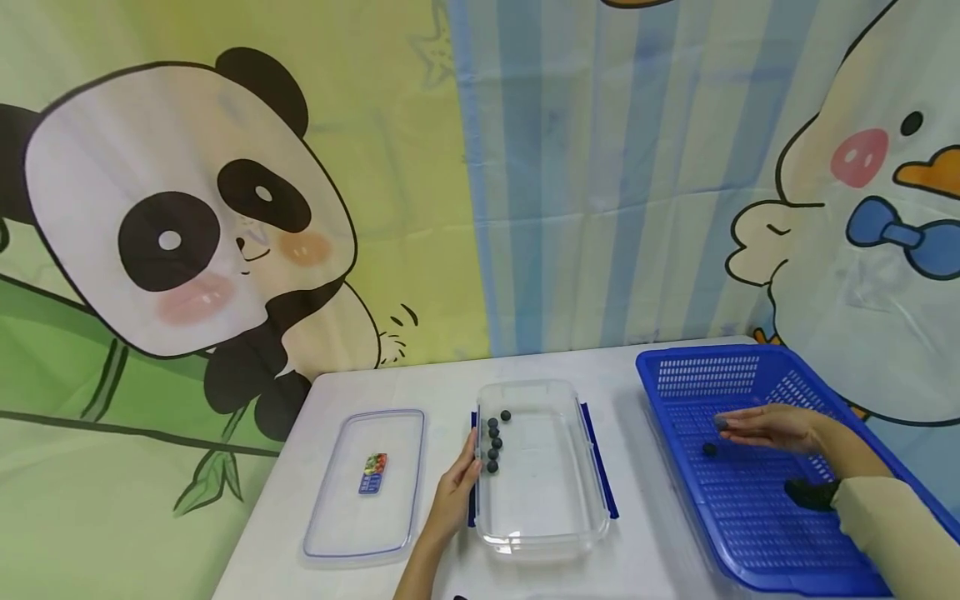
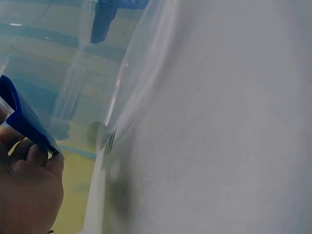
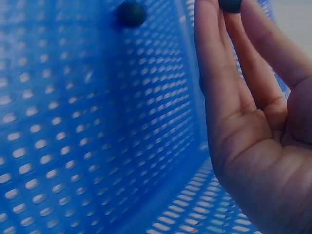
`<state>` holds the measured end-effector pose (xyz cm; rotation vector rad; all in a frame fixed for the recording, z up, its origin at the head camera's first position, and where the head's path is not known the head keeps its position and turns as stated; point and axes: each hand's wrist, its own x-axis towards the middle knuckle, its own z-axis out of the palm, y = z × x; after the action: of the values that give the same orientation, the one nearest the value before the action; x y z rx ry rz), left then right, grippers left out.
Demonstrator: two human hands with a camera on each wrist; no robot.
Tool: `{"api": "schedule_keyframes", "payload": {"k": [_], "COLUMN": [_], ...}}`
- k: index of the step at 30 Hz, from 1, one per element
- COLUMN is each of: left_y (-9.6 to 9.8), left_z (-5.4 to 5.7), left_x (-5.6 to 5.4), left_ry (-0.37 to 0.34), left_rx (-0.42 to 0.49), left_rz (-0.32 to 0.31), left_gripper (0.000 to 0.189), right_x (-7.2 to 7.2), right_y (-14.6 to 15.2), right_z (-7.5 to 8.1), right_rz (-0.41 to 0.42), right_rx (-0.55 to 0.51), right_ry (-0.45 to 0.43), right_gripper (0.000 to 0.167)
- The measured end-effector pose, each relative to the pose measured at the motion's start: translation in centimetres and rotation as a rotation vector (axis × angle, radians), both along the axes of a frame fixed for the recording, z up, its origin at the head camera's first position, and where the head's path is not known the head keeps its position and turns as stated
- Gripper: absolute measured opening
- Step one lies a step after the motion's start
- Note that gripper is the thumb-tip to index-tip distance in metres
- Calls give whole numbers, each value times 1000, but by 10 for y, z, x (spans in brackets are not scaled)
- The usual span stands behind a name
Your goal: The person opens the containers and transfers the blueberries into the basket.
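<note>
My right hand (image 1: pixel 780 429) pinches a small dark ball (image 1: pixel 721 423) between thumb and fingertips, over the blue basket (image 1: pixel 738 550). In the right wrist view the pinched ball (image 3: pixel 230 5) shows at the top edge. Another dark ball (image 1: pixel 709 449) lies on the basket floor below the fingers. My left hand (image 1: pixel 452 492) holds the left side of a clear plastic container (image 1: pixel 543 533), its fingers curled at the blue latch flap (image 2: pixel 29 122) in the left wrist view. Inside the container, several dark balls (image 1: pixel 492 454) sit along the left wall.
A clear lid (image 1: pixel 360 533) with a colourful label (image 1: pixel 372 473) lies left of the container on the white table (image 1: pixel 637 467). The blue latch (image 1: pixel 600 462) on the container's right side hangs outward. A printed curtain (image 1: pixel 555 183) hangs behind the table.
</note>
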<state>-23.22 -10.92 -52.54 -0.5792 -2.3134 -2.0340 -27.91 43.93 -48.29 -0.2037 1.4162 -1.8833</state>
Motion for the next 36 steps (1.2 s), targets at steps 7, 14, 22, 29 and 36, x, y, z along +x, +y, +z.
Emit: {"api": "schedule_keyframes", "payload": {"k": [7, 14, 22, 29, 36], "left_y": [1, 0, -1, -1, 1], "left_z": [-2, -1, 0, 2, 1], "left_x": [1, 1, 1, 1, 1], "left_ry": [-12, 6, 6, 20, 24], "left_rx": [3, 8, 6, 9, 20], "left_rz": [-7, 1, 5, 13, 17], "left_gripper": [49, 48, 49, 48, 48], "right_x": [5, 8, -1, -15, -27], "right_y": [4, 2, -34, -137, -248], "right_z": [-13, -10, 22, 69, 74], "right_rz": [-163, -218, -119, -119, -56], "right_rx": [115, 167, 60, 142, 180], "right_ry": [-65, -61, 62, 182, 187], "right_gripper": [32, 30, 33, 29, 34]}}
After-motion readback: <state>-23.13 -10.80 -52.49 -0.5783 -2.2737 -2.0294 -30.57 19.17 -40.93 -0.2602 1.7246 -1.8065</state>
